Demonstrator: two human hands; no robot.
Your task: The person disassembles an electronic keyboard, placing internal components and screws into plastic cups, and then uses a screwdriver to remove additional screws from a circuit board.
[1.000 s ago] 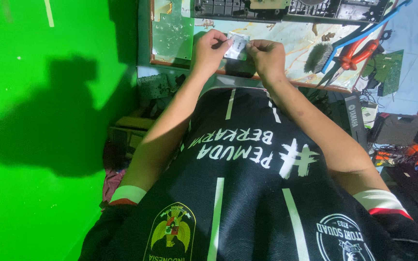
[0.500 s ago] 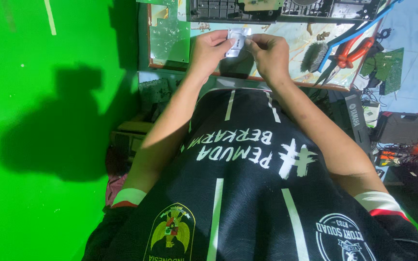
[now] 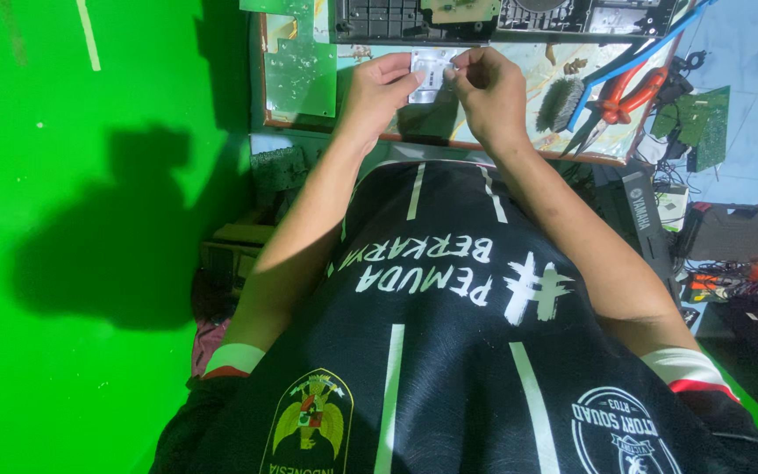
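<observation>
Shirt: a black jersey (image 3: 449, 351) with white stripes filled the near part of the head view, both bare forearms reaching away from it.
Left hand: the left hand (image 3: 377, 92) was curled over the near edge of the workbench (image 3: 519, 151), thumb and fingertips pinched on the left side of a small silvery plate (image 3: 429, 72).
Right hand: the right hand (image 3: 489, 88) was likewise closed, fingers pinching the plate's right side; the two hands almost touched.
Silvery plate: held between both hands just above the middle of the workbench, a little beyond its near edge; whether it rested on the surface could not be told.
Brush: a dark bristle brush (image 3: 558, 104) lay just right of the right hand.
Pliers: red-handled pliers (image 3: 622, 95) lay near the workbench's right edge, beside a blue strip (image 3: 633, 54).
Green board: a pale green circuit board (image 3: 296, 66) lay at the left edge.
Black chassis: a dark open device (image 3: 493, 16) stood along the far edge.
</observation>
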